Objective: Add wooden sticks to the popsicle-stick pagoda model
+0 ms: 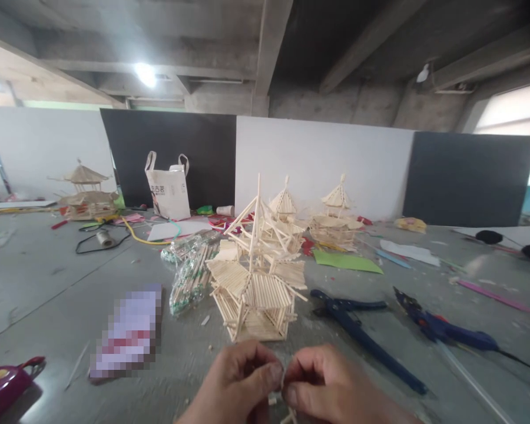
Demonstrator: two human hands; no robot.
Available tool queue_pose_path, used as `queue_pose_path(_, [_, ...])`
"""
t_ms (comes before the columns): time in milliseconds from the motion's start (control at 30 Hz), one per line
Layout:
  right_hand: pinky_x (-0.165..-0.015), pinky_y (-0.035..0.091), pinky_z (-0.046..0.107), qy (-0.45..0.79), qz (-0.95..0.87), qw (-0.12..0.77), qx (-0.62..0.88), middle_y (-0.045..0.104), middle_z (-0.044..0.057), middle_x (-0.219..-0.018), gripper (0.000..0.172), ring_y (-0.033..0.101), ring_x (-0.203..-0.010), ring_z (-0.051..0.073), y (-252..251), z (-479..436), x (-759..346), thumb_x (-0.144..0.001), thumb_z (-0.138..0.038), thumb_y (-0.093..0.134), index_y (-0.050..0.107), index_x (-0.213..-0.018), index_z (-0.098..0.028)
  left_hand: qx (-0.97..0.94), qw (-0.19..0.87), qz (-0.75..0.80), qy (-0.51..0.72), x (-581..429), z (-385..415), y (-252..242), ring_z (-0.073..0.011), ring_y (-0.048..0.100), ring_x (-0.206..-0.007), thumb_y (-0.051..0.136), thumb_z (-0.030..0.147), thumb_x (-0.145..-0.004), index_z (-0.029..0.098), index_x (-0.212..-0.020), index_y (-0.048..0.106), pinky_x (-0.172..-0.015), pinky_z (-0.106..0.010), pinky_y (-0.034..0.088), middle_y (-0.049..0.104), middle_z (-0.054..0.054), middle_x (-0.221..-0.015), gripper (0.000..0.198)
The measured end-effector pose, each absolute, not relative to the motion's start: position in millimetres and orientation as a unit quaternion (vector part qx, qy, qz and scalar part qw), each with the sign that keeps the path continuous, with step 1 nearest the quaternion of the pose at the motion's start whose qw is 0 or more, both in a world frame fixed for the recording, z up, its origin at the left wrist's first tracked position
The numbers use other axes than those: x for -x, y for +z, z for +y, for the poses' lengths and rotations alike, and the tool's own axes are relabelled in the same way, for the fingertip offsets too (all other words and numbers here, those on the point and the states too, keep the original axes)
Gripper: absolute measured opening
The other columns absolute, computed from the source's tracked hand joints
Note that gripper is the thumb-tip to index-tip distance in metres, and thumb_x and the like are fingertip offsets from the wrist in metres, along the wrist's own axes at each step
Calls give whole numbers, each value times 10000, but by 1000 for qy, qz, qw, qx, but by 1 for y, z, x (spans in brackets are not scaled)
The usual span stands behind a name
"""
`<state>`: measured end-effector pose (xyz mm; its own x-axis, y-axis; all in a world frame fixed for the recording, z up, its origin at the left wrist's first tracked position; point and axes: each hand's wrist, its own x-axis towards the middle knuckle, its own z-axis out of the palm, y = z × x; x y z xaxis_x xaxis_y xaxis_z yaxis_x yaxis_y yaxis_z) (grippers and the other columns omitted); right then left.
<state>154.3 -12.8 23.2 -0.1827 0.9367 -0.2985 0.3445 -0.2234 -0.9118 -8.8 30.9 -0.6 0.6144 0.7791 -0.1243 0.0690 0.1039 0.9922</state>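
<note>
Grey table [172, 353]; stick pavilion [265, 290] pale, slatted, spiky-topped.

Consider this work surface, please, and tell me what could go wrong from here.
The left hand or right hand might bump the stick model just beyond them, perhaps loosening thin sticks. The right hand might brush the blue-handled cutters nearby. Something might snag the black cord on the blue tool.

left hand [245, 377]: curled inward; right hand [322, 380]: curled inward; fingertips [274, 371]: close together
</note>
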Motion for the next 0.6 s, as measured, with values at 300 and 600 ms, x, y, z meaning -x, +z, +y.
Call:
queue_pose_path(300, [-488, 308, 229, 288, -706, 107, 638, 620, 27, -615, 161, 526, -564, 136, 14, -5, -162, -707, -147, 500, 660, -688, -135, -726, 461, 444, 251, 50, 60, 14, -72, 478, -450, 465, 314, -796, 152, -711, 546, -381, -164, 367, 495, 40, -594, 199])
queue_pose_path(600, [-517, 378, 223, 112, -866, 24, 486, 639, 56, -820, 169, 604, -643, 168, 7, -19, -156, -661, -54, 552, 632, -771, -155, -772, 377, 460, 225, 50, 58, 18, -82, 474, -445, 461, 287, -797, 178, -668, 546, -430, -163, 343, 445, 67, -492, 189])
